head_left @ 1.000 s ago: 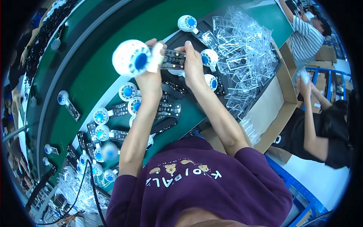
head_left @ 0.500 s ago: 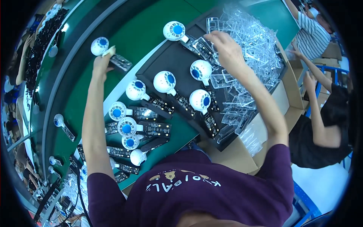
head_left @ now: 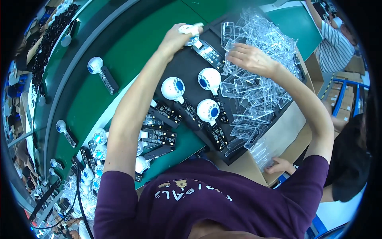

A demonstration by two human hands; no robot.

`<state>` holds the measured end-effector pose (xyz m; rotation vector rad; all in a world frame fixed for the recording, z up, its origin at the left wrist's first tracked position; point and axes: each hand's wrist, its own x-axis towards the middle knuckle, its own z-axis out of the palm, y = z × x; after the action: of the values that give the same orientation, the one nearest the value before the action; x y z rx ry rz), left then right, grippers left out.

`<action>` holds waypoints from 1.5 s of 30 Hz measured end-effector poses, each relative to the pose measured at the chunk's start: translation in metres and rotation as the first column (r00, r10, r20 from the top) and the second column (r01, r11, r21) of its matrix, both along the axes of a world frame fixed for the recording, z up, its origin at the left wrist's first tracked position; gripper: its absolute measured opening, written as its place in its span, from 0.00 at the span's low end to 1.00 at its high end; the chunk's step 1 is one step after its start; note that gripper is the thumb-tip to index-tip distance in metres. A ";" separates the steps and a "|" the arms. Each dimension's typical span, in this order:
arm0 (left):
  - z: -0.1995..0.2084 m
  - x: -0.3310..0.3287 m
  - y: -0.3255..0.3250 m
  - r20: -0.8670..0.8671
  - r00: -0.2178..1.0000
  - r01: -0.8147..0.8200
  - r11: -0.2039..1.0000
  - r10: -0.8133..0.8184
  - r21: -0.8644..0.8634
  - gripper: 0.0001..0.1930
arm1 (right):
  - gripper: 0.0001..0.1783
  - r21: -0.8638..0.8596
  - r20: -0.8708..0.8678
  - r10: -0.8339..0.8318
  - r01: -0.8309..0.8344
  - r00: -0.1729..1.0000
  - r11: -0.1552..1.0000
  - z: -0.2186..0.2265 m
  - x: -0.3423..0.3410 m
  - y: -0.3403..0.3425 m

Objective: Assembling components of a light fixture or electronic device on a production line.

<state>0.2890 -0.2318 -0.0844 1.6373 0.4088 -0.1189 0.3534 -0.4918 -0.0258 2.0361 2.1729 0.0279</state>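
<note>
My left hand (head_left: 173, 41) reaches to the tray's far left, its fingers closed around the white ball head (head_left: 192, 39) of a ball-headed device. A pale covering shows on a fingertip. The device's black circuit-board stem (head_left: 210, 54) slants toward my right hand, with something glossy over it. My right hand (head_left: 251, 59) is at the edge of a heap of clear plastic covers (head_left: 264, 40), fingers pinched on one clear cover (head_left: 230, 46). Nearer to me on the black tray (head_left: 153, 71) lie similar devices with blue centres, such as one white ball (head_left: 173, 88).
More devices cluster left of the tray, one black board (head_left: 160, 137) among them. On the green conveyor (head_left: 131, 44) lies a finished-looking device (head_left: 95, 65), with others further down. At right, an open cardboard box (head_left: 254, 161) has a co-worker's hand (head_left: 279, 165) in it.
My left hand has let go of a device on the conveyor and moved right to grip another's ball head. My right hand has shifted slightly right and nearer. A co-worker's hand has entered the box.
</note>
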 end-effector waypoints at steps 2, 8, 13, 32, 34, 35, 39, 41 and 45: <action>-0.018 -0.002 -0.011 0.121 0.978 -0.184 0.972 0.168 0.145 0.36 | 0.24 0.067 -0.207 -0.234 0.252 0.950 0.965 0.005 -0.016 0.008; 0.028 -0.032 -0.016 0.585 0.722 -0.532 0.837 0.370 0.127 0.36 | 0.27 0.269 -0.717 -0.490 0.845 0.496 0.461 0.027 -0.074 0.046; 0.079 -0.074 0.021 0.511 0.733 -0.386 0.893 0.450 -0.233 0.32 | 0.29 0.362 -0.586 -0.520 0.775 0.622 0.519 0.044 -0.126 0.099; 0.078 -0.212 0.065 0.425 0.534 -0.269 0.624 0.731 -0.734 0.26 | 0.35 0.446 -0.602 -0.338 0.656 0.723 0.609 0.040 -0.228 0.187; 0.063 -0.223 0.053 0.242 0.725 -0.224 0.553 0.645 -0.802 0.26 | 0.34 0.459 -0.533 -0.353 0.613 0.769 0.643 0.041 -0.234 0.189; 0.058 -0.226 0.048 0.150 0.805 -0.209 0.513 0.573 -0.833 0.26 | 0.32 0.465 -0.463 -0.358 0.566 0.811 0.681 0.040 -0.239 0.190; 0.067 -0.226 0.041 0.160 0.725 -0.407 0.604 0.670 -0.685 0.21 | 0.22 0.485 -0.671 -0.324 0.726 0.666 0.487 0.033 -0.238 0.194; 0.075 -0.223 0.028 0.253 0.706 -0.385 0.658 0.661 -0.647 0.20 | 0.19 0.467 -0.782 -0.261 0.810 0.566 0.355 0.026 -0.232 0.193; 0.086 -0.221 0.002 0.470 0.625 -0.382 0.768 0.624 -0.514 0.16 | 0.21 -0.314 -0.927 0.177 0.942 -0.332 0.121 0.007 -0.213 0.186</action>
<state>0.0681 -0.2300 0.0018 1.0349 0.3009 0.7427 0.1408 -0.3054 -0.0192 4.6393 -0.1051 -1.1189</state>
